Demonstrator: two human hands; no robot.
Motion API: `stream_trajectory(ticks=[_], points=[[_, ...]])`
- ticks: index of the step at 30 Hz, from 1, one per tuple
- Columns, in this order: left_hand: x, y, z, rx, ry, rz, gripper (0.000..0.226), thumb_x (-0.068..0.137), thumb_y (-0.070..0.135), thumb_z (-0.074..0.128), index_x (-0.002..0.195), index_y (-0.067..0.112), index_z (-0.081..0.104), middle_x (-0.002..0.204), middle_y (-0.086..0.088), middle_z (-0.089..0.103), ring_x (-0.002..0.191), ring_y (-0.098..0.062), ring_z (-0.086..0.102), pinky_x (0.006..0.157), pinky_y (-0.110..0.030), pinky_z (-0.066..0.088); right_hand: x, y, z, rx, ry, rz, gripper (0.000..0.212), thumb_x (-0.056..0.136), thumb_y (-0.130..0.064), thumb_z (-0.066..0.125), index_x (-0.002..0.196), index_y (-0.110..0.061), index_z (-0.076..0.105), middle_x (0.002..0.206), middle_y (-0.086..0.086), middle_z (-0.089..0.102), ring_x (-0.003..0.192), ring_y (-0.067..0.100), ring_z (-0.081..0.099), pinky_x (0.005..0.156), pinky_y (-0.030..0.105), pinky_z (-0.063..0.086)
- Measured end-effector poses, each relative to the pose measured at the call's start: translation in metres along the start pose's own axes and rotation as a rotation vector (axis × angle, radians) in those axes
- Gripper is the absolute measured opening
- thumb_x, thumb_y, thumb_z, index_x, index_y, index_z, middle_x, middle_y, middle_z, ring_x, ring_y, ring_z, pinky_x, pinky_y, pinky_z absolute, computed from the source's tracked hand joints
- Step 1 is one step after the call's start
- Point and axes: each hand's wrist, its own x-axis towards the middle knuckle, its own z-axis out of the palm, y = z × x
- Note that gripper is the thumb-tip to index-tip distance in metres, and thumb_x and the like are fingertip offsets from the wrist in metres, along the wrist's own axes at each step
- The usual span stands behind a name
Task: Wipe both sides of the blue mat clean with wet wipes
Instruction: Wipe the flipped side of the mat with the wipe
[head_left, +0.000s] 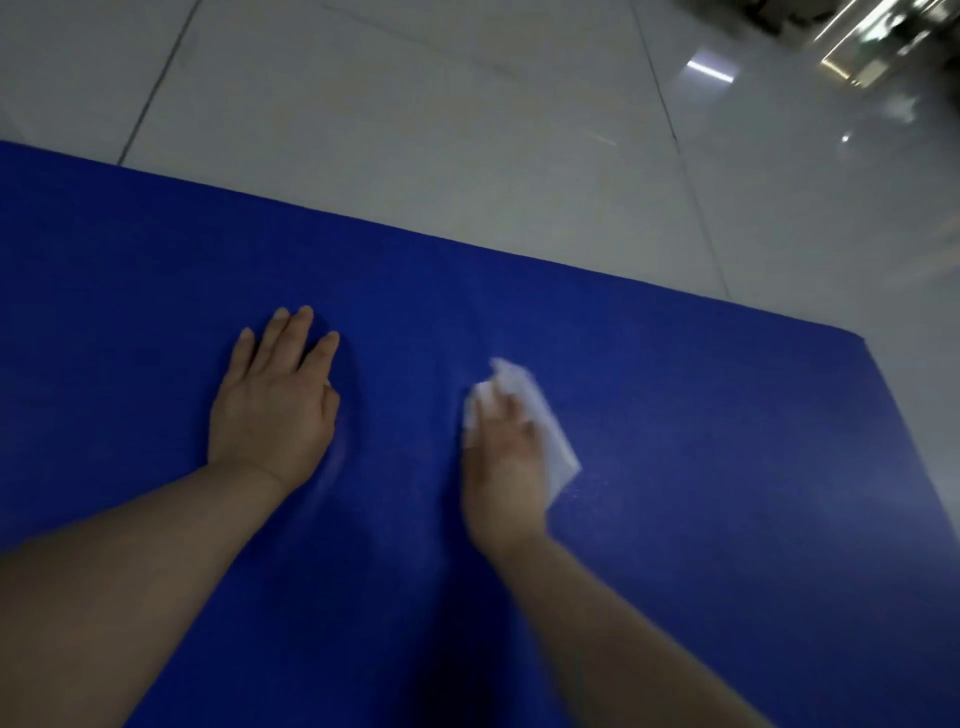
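Observation:
The blue mat (701, 467) lies flat on the floor and fills most of the lower view; its far edge runs diagonally from upper left to a corner at the right. My left hand (275, 400) rests palm down on the mat with straight, slightly spread fingers. To its right, my right hand (501, 457) presses a white wet wipe (540, 421) flat against the mat. The wipe sticks out past the fingers and to the right of the hand. The right hand is motion-blurred.
Glossy pale floor tiles (467, 130) with dark grout lines lie beyond the mat's far edge. Blurred shiny objects (857, 47) sit at the top right corner. Bare floor also shows to the right of the mat's corner.

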Motion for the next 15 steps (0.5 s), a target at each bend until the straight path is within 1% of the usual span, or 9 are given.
stream_trajectory(ticks=[2,4,5,7,9,10,11,13,15], points=[[-0.006,0.02,0.0,-0.032,-0.013,0.009,0.049,0.092,0.012,0.047,0.14,0.004,0.046,0.155,-0.017,0.028,0.145,-0.031,0.021,0.118,-0.042,0.005,-0.042,-0.038,0.025,-0.056,-0.086,-0.311,0.05,0.092,-0.018,0.032,0.14,-0.01,0.042,0.148,0.008,0.04,0.138,0.025,0.035,0.113,0.039,0.027],[-0.019,0.051,0.005,-0.083,-0.027,0.056,0.05,0.09,0.012,0.048,0.139,0.005,0.048,0.155,-0.017,0.029,0.145,-0.032,0.022,0.118,-0.042,0.006,-0.061,-0.018,0.023,-0.037,-0.114,-0.358,0.052,0.091,-0.02,0.031,0.141,-0.009,0.042,0.148,0.007,0.041,0.138,0.024,0.036,0.113,0.038,0.025],[-0.027,0.067,0.009,-0.115,-0.035,0.084,0.05,0.089,0.013,0.048,0.138,0.005,0.049,0.154,-0.017,0.03,0.144,-0.032,0.024,0.118,-0.042,0.008,-0.059,0.009,0.017,-0.038,-0.067,-0.27,0.052,0.091,-0.02,0.029,0.14,-0.008,0.042,0.147,0.008,0.041,0.137,0.025,0.037,0.112,0.04,0.027],[-0.045,0.091,0.021,-0.136,-0.085,0.115,0.051,0.089,0.018,0.043,0.139,0.008,0.049,0.154,-0.016,0.031,0.144,-0.03,0.026,0.117,-0.043,0.011,-0.055,0.061,0.001,-0.043,0.053,0.081,0.049,0.097,-0.021,0.023,0.141,-0.007,0.04,0.152,0.008,0.033,0.14,0.025,0.031,0.114,0.041,0.027],[-0.054,0.099,0.031,-0.066,-0.123,0.132,0.055,0.091,0.024,0.035,0.142,0.01,0.045,0.156,-0.013,0.026,0.145,-0.028,0.023,0.116,-0.043,0.009,-0.049,0.096,-0.009,-0.047,0.131,0.392,0.047,0.103,-0.02,0.021,0.148,-0.01,0.028,0.157,0.004,0.021,0.145,0.021,0.018,0.119,0.034,0.014],[-0.055,0.099,0.033,-0.031,-0.133,0.134,0.056,0.091,0.026,0.032,0.144,0.011,0.041,0.158,-0.012,0.023,0.146,-0.027,0.02,0.117,-0.042,0.007,-0.046,0.095,-0.009,-0.075,0.14,0.441,0.047,0.103,-0.018,0.021,0.149,-0.009,0.024,0.158,0.005,0.019,0.146,0.021,0.016,0.118,0.032,0.011],[-0.054,0.098,0.035,-0.015,-0.149,0.131,0.058,0.091,0.028,0.03,0.147,0.012,0.037,0.159,-0.012,0.018,0.147,-0.026,0.015,0.117,-0.042,0.005,-0.043,0.082,-0.006,-0.101,0.133,0.386,0.048,0.101,-0.015,0.023,0.148,-0.006,0.027,0.156,0.009,0.024,0.144,0.025,0.021,0.117,0.036,0.015],[-0.051,0.1,0.033,-0.005,-0.183,0.135,0.063,0.091,0.031,0.022,0.152,0.014,0.023,0.161,-0.011,0.004,0.149,-0.024,0.002,0.117,-0.04,-0.004,-0.051,0.051,0.012,-0.081,0.051,0.067,0.049,0.096,-0.014,0.028,0.144,-0.005,0.035,0.152,0.013,0.033,0.141,0.029,0.029,0.114,0.044,0.025],[-0.048,0.101,0.03,0.002,-0.211,0.138,0.066,0.09,0.034,0.012,0.154,0.016,0.007,0.161,-0.009,-0.01,0.148,-0.022,-0.011,0.116,-0.038,-0.012,-0.067,0.036,0.022,-0.086,-0.06,-0.236,0.05,0.098,-0.017,0.027,0.147,-0.01,0.029,0.154,0.007,0.028,0.144,0.024,0.024,0.118,0.041,0.019]])
